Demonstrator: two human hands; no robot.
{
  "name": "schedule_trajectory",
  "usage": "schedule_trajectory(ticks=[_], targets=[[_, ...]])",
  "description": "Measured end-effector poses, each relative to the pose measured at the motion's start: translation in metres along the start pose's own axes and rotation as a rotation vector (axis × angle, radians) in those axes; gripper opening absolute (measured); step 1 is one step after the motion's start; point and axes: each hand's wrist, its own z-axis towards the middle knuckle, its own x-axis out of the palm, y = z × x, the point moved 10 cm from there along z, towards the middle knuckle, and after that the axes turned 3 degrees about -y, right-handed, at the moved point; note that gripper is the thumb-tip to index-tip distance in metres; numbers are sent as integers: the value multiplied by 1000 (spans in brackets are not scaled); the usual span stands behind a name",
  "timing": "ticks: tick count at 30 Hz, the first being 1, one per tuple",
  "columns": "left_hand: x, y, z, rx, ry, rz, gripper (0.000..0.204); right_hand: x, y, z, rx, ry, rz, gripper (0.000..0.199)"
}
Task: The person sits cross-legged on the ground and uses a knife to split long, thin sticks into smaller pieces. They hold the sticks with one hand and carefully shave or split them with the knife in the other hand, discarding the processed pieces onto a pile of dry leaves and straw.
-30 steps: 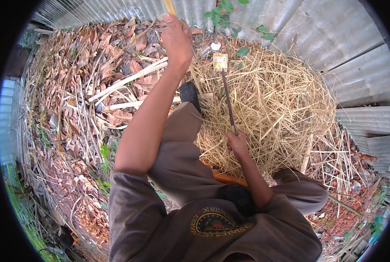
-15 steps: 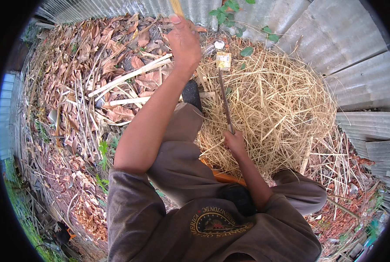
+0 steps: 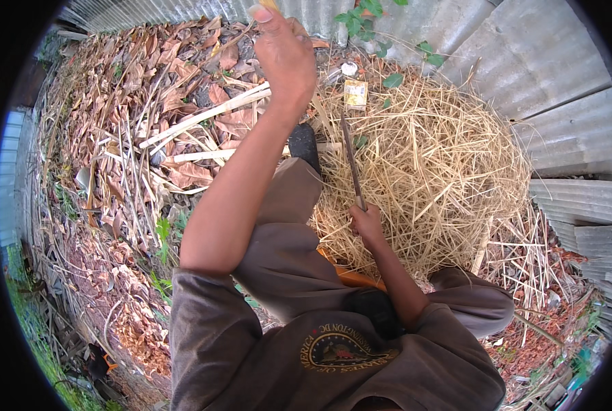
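Observation:
My left hand [image 3: 285, 60] is raised at the top of the view, its thumb pressed against a thin pale-yellow strip [image 3: 270, 3], likely split bamboo. Most of that strip runs out of the picture. Lower down, my right hand [image 3: 366, 223] grips a long, narrow knife [image 3: 351, 159] near my lap. The dark blade points away from me over a heap of straw-coloured shavings [image 3: 436, 171]. Just past its tip lies a small yellow-and-white packet [image 3: 355, 94]. The two hands are well apart.
Corrugated metal sheets [image 3: 535, 58] border the far and right sides. Dry brown leaves [image 3: 162, 68] and pale split sticks [image 3: 210, 116] cover the ground at left. A dark shoe [image 3: 304, 145] rests beside the heap, and a green vine [image 3: 358, 22] hangs at the far edge.
My left hand has moved slightly up and to the left, and less of the strip shows. The right hand and knife have stayed nearly in place.

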Motion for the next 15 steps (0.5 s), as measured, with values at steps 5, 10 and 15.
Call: schedule_trajectory(ticks=[5,10,15], targets=[[0,9,-2,4,-18,131,78,1,-4,0,11,10,27,18],[2,16,-4,35,-36,206,79,-3,-6,0,17,-22,-30,17],[3,17,-6,-6,-40,126,78,-7,-9,2,9,-29,-36,18]])
